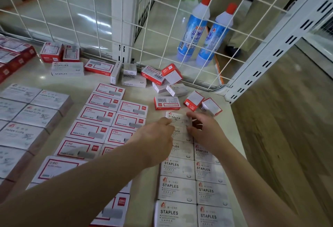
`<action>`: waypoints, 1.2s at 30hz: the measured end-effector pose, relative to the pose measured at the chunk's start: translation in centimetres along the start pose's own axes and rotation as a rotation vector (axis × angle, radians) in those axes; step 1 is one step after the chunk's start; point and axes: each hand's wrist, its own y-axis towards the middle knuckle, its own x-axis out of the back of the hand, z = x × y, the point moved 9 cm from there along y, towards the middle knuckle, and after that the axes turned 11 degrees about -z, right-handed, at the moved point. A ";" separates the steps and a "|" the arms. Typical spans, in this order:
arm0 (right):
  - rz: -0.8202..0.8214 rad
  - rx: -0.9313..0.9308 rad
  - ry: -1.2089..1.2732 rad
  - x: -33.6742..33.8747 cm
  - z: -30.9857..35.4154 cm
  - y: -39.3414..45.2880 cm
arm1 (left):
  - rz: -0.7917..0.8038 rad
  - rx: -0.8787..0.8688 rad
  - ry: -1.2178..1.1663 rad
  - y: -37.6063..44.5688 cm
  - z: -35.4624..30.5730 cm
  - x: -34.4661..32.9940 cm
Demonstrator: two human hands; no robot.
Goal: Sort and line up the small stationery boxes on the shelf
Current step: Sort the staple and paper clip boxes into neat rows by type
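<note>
Currently, your left hand (158, 133) and right hand (201, 127) pinch one white staples box (177, 118) between fingertips at the far end of the right-hand column (177, 169), its long axis left-right. Loose boxes (166, 102) lie just beyond, nearer your right.

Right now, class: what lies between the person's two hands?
In the head view, a white STAPLES box lies between the left hand and right hand.

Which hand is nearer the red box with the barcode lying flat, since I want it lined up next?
Left, though narrowly. The left hand sits just below the barcode box, under its left end. The right hand lies lower and off to its right.
</note>
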 end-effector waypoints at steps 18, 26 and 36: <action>-0.134 0.004 -0.038 0.2 2.0 2.5 | -0.245 0.189 0.066 -0.6 5.4 4.3; -0.157 -0.011 -0.011 -0.9 3.8 4.0 | -0.197 0.233 0.027 -1.0 7.7 3.8; -0.116 -0.021 0.089 -1.9 4.7 4.1 | -0.214 0.217 -0.016 -1.1 8.0 3.9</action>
